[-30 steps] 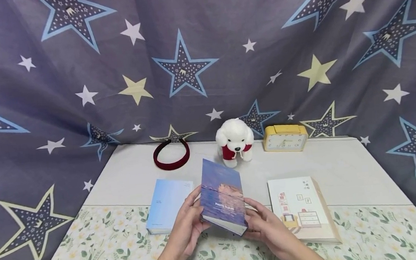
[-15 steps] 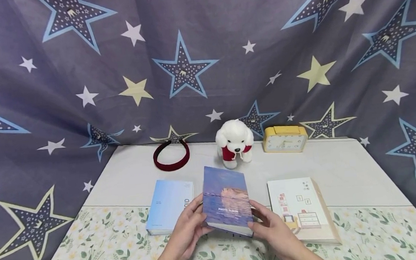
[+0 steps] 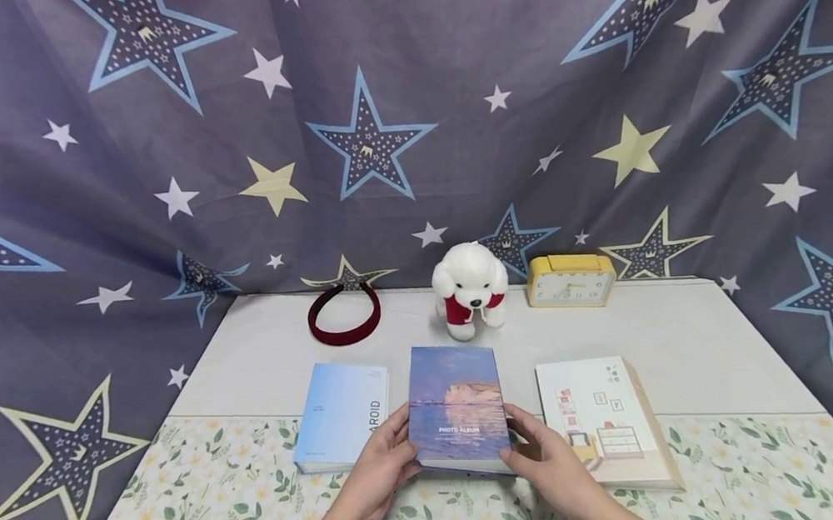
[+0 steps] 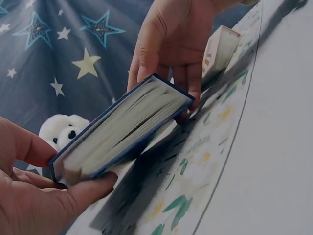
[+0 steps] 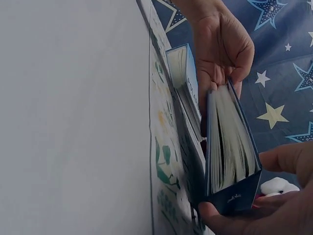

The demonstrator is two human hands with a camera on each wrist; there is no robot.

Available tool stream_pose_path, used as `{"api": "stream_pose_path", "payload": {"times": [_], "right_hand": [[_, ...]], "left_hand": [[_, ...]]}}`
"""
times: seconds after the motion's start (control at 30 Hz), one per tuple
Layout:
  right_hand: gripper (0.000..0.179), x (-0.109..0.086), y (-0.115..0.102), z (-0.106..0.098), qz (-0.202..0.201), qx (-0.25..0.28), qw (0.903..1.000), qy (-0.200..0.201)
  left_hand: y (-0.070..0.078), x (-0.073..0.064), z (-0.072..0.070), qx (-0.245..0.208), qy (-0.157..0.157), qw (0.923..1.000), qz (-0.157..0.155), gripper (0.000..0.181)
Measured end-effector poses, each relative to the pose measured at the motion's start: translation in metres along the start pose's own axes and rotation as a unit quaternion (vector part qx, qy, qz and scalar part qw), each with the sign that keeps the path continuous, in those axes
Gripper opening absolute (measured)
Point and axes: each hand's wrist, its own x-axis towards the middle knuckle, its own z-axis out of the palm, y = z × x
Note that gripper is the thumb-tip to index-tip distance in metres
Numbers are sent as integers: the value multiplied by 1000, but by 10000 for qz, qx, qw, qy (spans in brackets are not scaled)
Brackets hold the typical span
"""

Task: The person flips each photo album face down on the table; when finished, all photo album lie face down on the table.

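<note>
A purple-blue photo album with a painted cliff-and-sea cover faces up in the head view. My left hand grips its left side, thumb and fingers on opposite covers in the left wrist view. On the other side my right hand pinches the right edge, thumb near the lower corner. Both wrist views show the album's page edges, slightly fanned, and a dark shadow on the table beneath it. A light-blue album lies left of my left hand. To the right rests a thick white book with a furniture drawing.
Along the back of the table stand a dark red headband, a white plush dog in a red top and a yellow alarm clock. A floral strip crosses the tabletop. Behind hangs a star-patterned curtain.
The photo album has turned from a tilted, angled pose to nearly straight and moved slightly lower in the head view. My right thumb has come onto its front cover. Both hands keep hold of it.
</note>
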Motion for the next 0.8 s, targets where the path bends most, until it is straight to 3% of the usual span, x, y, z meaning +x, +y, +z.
{"api": "stream_pose_path", "payload": {"times": [0.23,0.37,0.6,0.8], "right_hand": [[66,-1,1,2,-272,-485,9981,255],[64,-1,0,3,-187,-636,9972,337],[67,-4,0,5,-202,-811,9960,308],[68,-5,-1,5,-360,-1028,9937,272]], "left_hand": [[-7,3,0,213,45,9998,-45,69],[-12,5,0,279,-4,9996,-38,70],[-15,6,0,358,52,9993,9,72],[-16,8,2,749,25,9972,41,74]]}}
